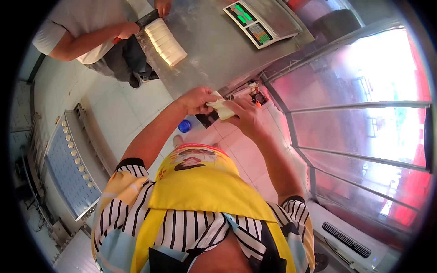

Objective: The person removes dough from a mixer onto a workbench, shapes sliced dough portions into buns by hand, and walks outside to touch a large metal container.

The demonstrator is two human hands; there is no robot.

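Note:
Near the front edge of the metal table, my left hand [199,101] and my right hand [247,114] are both closed on a pale folded piece [223,110]. It is soft and creamy white; whether it is dough or cloth I cannot tell. My left fingers pinch its upper left side, while my right hand wraps its right side. Farther back on the table lies a long log of dough [165,42] with crosswise lines. Another person's hands are at its far end, one of them on a dark-bladed cleaver [148,19].
A digital scale [248,23] stands on the metal table [205,50] at the back right. To the left, a blue tray [68,170] carries a row of several small pale pieces. A blue round object [184,126] is below the table. Framed panels [355,132] line the right.

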